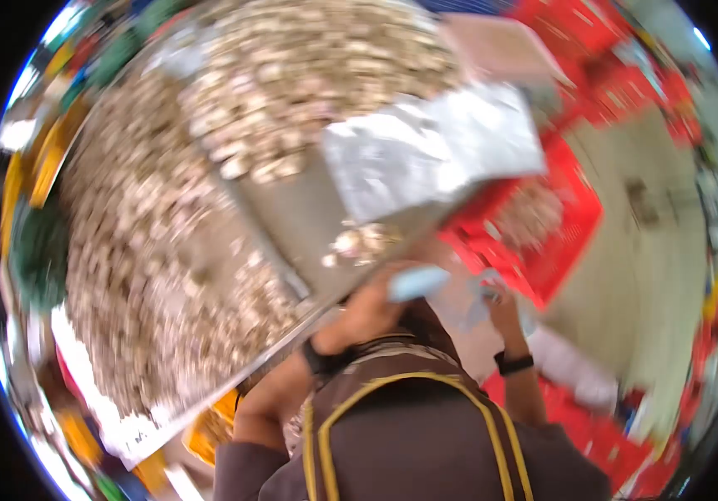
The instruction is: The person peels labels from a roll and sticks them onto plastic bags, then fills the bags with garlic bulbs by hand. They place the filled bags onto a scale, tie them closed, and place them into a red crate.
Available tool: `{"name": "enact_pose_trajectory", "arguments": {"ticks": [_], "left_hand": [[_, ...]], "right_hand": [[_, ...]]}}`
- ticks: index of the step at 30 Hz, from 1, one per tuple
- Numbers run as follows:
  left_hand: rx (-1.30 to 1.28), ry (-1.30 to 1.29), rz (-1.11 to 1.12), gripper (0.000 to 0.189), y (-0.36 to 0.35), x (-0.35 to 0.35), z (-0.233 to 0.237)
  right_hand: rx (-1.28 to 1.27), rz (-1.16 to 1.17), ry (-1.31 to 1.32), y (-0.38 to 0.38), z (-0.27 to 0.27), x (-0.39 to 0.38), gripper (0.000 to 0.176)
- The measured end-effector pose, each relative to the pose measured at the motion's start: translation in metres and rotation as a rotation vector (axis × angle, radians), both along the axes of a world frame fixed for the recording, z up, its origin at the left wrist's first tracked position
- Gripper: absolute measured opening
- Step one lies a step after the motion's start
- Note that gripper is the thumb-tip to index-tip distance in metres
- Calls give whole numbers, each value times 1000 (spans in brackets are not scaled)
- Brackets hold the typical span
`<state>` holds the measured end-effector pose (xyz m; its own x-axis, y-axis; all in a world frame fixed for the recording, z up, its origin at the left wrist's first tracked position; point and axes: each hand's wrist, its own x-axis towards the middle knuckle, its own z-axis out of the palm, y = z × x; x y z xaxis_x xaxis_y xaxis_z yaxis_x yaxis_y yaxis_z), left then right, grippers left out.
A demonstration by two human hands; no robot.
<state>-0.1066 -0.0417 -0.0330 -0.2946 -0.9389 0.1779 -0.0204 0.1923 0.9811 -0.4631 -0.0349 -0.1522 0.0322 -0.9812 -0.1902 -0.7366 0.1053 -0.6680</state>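
My left hand (pixel 369 307), with a dark band at its wrist, is at the near edge of a metal table (pixel 280 200). Its fingers look closed on a light blue object (pixel 417 284), blurred by motion. To the right, beside a red crate (pixel 572 225), is my right hand (pixel 503 309), also with a dark wristband; its fingers are too smeared to read. Large heaps of small pale pieces (pixel 317 58) cover much of the table. A silvery sheet or bag (pixel 434 150) lies near the right edge, with a small pile of pieces (pixel 359 244) below it.
A metal divider (pixel 263 242) runs between the heaps. The red crate holds pale pieces. At the upper right is a pinkish tub (pixel 501 50) near more red crates (pixel 576 33). A yellow container (pixel 209 430) sits under the table's near edge; a green bundle (pixel 39 250) is at the far left.
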Motion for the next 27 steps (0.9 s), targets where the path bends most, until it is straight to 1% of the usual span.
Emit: {"name": "enact_pose_trajectory", "arguments": {"ticks": [1, 2, 3, 4, 5, 6, 7, 8, 9, 10, 12, 13, 14, 15, 16, 17, 18, 19, 20, 21, 22, 24, 26, 27], "left_hand": [[85, -96, 58, 36, 13, -9, -4], [238, -79, -30, 44, 22, -16, -16], [202, -3, -75, 48, 28, -12, -5], [157, 69, -126, 52, 35, -5, 7], [219, 141, -54, 53, 46, 0, 3], [267, 221, 7, 55, 59, 4, -2], [264, 239, 81, 52, 73, 6, -3], [257, 262, 141, 50, 87, 4, -4], [303, 256, 202, 43, 100, -1, -9], [343, 238, 324, 34, 111, -9, -10], [474, 165, 542, 27, 124, -29, -42], [577, 473, 613, 29, 136, -36, -21], [669, 790, 663, 31, 153, -43, 2], [423, 709, 768, 29, 167, -47, 5], [699, 1202, 902, 35, 168, -37, 34], [628, 1169, 1043, 40, 188, -22, 63], [254, 483, 1221, 37, 221, -8, 52], [466, 826, 1657, 30, 232, 14, 63], [194, 990, 1682, 25, 264, 32, 70], [195, 844, 1993, 22, 298, 54, 68], [-51, 893, 1981, 21, 335, 66, 56], [-112, 1044, 2145, 19, 386, 78, 31], [-126, 481, 2129, 15, 402, 48, 2], [9, 207, 2056, 17, 403, 33, -16]], "right_hand": [[84, 280, -164, -13, 50, 67, 29], [241, 512, -96, -19, 85, 112, 26], [238, 656, -232, -20, 98, 141, 26], [80, 643, -534, -16, 115, 172, 27], [246, 694, -472, -21, 111, 167, 28], [145, 833, -299, -31, 108, 165, 27], [32, 1000, -371, -30, 152, 190, 28], [294, 937, -554, -34, 120, 180, 34], [448, 969, -575, -34, 124, 178, 42], [596, 981, -580, -36, 130, 180, 51], [450, 939, -904, -31, 129, 190, 85], [375, 922, -793, -31, 129, 192, 108], [457, 1064, -894, -21, 131, 203, 114], [532, 1392, -594, -23, 116, 199, 80], [1012, 1463, -378, -16, 44, 193, 108], [858, 1927, -196, -2, -78, 180, 95], [695, 1885, -152, 24, -14, 182, 72], [1101, 2062, -436, 70, 110, 222, 56], [1365, 1991, -508, 82, 100, 227, 40], [1416, 1749, -393, 78, 98, 229, 31], [1443, 1500, -286, 72, 95, 231, 25], [1515, 1266, -945, 65, 56, 251, 30], [1248, 775, -779, 71, 110, 286, 23], [1269, 656, -900, 69, 113, 307, 23]]}}
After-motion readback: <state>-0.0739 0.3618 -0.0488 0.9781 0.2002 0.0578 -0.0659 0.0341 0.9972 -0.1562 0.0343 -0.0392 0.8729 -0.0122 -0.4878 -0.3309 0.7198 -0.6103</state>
